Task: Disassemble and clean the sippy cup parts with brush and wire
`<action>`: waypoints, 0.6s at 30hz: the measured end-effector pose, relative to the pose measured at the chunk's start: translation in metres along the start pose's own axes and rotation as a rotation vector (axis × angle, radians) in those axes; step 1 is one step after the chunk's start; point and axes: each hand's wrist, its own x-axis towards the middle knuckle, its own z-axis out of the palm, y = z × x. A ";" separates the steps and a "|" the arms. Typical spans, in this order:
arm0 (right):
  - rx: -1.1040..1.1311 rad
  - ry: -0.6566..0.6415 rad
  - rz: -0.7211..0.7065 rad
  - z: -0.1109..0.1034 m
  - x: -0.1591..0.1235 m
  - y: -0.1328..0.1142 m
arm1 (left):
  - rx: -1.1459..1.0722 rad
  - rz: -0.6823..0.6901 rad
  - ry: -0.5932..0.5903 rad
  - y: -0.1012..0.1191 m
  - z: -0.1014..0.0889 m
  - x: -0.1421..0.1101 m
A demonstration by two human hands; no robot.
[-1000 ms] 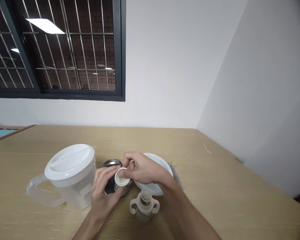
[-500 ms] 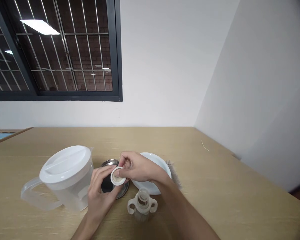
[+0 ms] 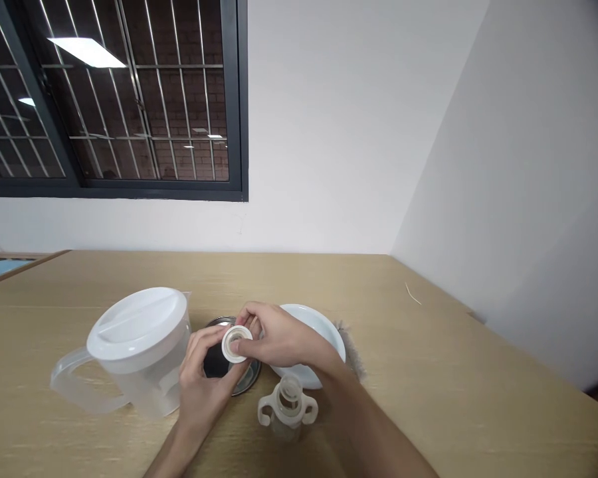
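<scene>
White cap (image 3: 236, 336): hollow side toward camera; bottle (image 3: 287, 418): long axis upright.

Both hands (image 3: 289, 338) and both visible forearms (image 3: 373, 421) are bare and slender

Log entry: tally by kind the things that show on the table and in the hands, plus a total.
Lidded pitcher: 1
Two-handled bottle: 1
White ring-shaped piece, held: 1
White dish: 1
Round metal item, partly hidden: 1
Grey fringed item: 1
Thin pale strip: 1
Total: 7
</scene>
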 end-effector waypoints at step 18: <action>-0.015 0.057 -0.015 0.004 0.000 0.005 | 0.045 0.068 0.015 0.003 -0.002 0.001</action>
